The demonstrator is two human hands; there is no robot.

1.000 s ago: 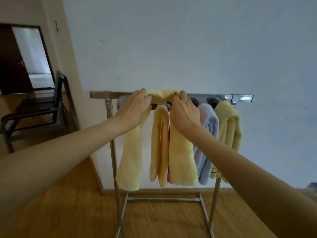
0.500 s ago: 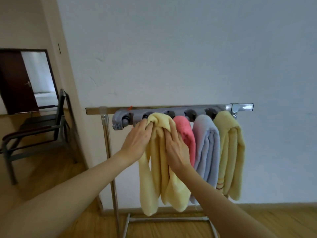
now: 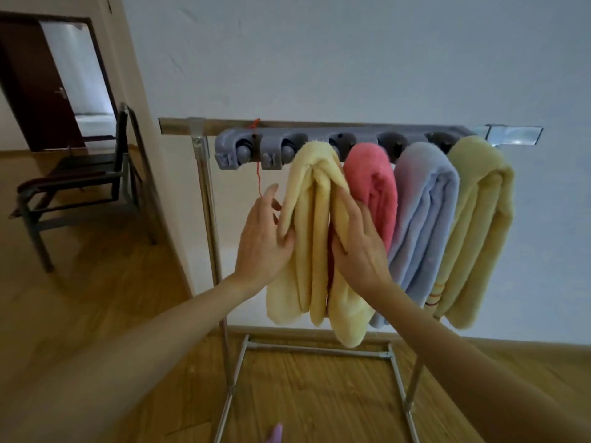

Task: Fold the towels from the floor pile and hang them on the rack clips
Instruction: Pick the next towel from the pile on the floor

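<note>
A grey clip bar [image 3: 319, 145] runs along the top of a metal rack [image 3: 204, 199]. Hanging from it, left to right, are a pale yellow towel [image 3: 311, 266], a pink towel [image 3: 374, 183], a light blue towel [image 3: 422, 212] and another yellow towel [image 3: 476, 225]. My left hand [image 3: 262, 241] lies flat against the left side of the pale yellow towel, fingers straight. My right hand [image 3: 358, 241] presses flat on its right fold. The two leftmost clips [image 3: 243, 153] hold nothing. A scrap of purple cloth [image 3: 275, 434] shows at the bottom edge.
A white wall stands right behind the rack. A dark metal-framed chair [image 3: 80, 183] sits at the left by a wall corner, with an open doorway [image 3: 57, 78] beyond it. Wooden floor [image 3: 96, 298] spreads below, crossed by the rack's base rails [image 3: 319, 350].
Both hands have slid down from the top of the pale yellow towel at the clip bar to its middle. The view has tilted down and moved closer.
</note>
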